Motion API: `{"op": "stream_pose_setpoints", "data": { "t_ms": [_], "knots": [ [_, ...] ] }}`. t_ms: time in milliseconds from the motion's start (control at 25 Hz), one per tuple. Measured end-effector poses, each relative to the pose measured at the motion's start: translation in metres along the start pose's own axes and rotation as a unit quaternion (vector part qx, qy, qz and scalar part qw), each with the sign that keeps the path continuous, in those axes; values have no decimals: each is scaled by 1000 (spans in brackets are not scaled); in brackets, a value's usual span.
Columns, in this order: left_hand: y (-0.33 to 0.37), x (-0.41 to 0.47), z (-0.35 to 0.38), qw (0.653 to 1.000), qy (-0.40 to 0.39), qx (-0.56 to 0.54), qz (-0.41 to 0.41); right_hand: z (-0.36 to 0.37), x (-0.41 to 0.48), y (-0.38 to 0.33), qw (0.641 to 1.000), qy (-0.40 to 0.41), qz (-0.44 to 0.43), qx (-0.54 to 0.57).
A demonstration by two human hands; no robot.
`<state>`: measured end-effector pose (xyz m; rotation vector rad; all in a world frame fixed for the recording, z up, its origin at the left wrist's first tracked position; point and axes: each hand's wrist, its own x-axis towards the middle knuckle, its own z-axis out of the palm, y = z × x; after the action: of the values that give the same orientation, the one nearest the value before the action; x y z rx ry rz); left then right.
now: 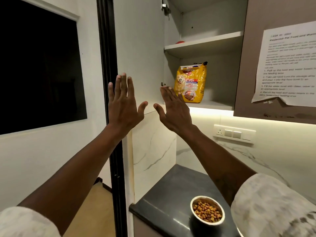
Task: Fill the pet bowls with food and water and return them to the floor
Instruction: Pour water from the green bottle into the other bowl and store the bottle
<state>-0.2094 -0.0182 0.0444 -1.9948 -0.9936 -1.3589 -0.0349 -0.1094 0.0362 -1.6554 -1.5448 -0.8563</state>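
Note:
A steel pet bowl full of brown and yellow kibble stands on the dark grey counter. A yellow bag of dog food stands upright on the lower shelf of the open wall cabinet. My left hand is raised flat in front of the open cabinet door, fingers spread and holding nothing. My right hand is also raised and open, just in front of the bag's lower left corner, empty. Part of another rim shows at the bottom edge, beside the bowl.
The upper shelf holds a small red object. A printed task sheet is taped to the neighbouring cabinet door. A switch panel sits on the marble wall. A dark window and black frame are to the left.

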Motion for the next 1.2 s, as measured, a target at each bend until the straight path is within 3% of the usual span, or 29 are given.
{"op": "stream_pose_setpoints", "data": {
  "t_ms": [280, 400, 680, 840, 920, 1080, 1200],
  "knots": [
    [-7, -2, 0, 971, -104, -144, -159, -4, 2, -16, 999, -16, -27, -6],
    [1, 1, -4, 958, -88, -200, -185, -10, -3, -7, 999, -16, -26, -11],
    [62, -14, -14, 986, -34, -153, -56, -30, -12, 19, 1000, 15, -1, 4],
    [116, -10, -6, 971, -44, -228, 54, -48, -15, 45, 999, 30, -7, 14],
    [141, -5, -1, 961, -86, -236, 115, -56, -17, 68, 1000, 15, 25, 7],
    [194, 14, 32, 941, -134, -244, 193, -72, -27, 132, 998, -13, 44, -52],
    [227, 27, 72, 939, -124, -269, 174, -80, -26, 168, 983, -6, 24, -180]
  ]
}}
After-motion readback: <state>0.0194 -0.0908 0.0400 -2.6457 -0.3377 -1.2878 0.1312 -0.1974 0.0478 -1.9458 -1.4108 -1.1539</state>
